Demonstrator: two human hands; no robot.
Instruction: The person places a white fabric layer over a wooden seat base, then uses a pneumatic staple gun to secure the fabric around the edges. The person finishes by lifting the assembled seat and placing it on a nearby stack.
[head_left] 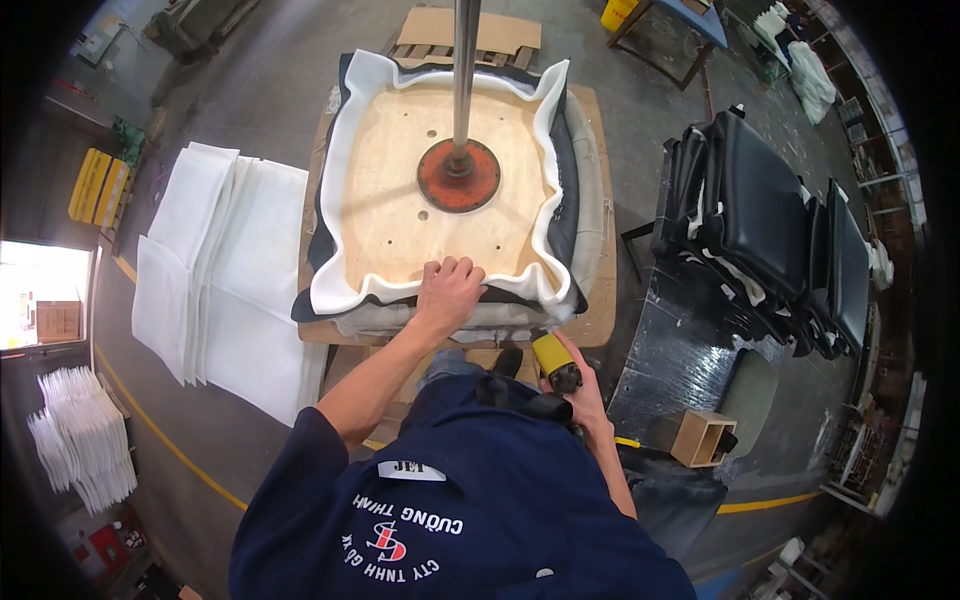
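Note:
A square plywood panel (380, 180) lies flat in front of me, ringed by the upturned edges of white padding (556, 215) and a black cover (322, 243). A steel rod (464, 70) with a round red plate (480, 192) presses on the middle of the panel. At the near edge, the fingers of my left hand (448, 297) are curled over the padding and cover, closed on them. Lower right, near my waist, my right hand (588, 392) is wrapped round a yellow and black staple gun (551, 352), apart from the panel; its nose is hidden.
White padding sheets (250, 260) are stacked to the left, with more sheets (82, 440) farther down. On the right, black upholstered pads (760, 215) are piled on a dark table (665, 350), near a small wooden box (700, 440). Cardboard (598, 200) lies under the workpiece.

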